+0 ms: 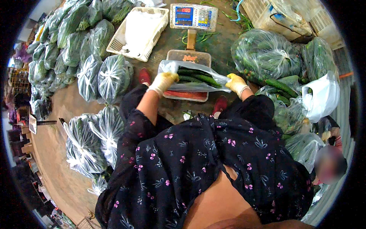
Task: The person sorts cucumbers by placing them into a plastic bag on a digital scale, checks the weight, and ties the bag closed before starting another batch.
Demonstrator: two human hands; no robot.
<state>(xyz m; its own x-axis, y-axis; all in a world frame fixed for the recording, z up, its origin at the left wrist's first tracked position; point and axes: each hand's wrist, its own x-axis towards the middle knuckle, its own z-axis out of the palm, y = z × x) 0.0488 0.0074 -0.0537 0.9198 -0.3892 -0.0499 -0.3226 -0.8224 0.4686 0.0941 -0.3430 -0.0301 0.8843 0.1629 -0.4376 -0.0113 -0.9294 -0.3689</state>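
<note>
A clear plastic bag (218,72) of long dark green cucumbers (199,77) lies sideways across the platform of a weighing scale (206,58). My left hand (164,81), in a pale yellowish glove, is closed on the bag's left end. At the other end my right hand (236,84), gloved alike, pinches the plastic edge. Between the hands the bag is stretched out, and the cucumbers show through it. The scale's display head (193,17) stands on a post behind the platform, its red digits lit. Part of the reddish platform surface (185,95) shows below the bag.
Filled, tied bags (114,78) stand at the left, with a large pile (70,38) behind. A white crate (154,40) holds white plastic bags. At right lie a big cucumber bag (267,53), loose cucumbers (282,87) and a white carrier bag (322,95). Another person (331,162) is at lower right.
</note>
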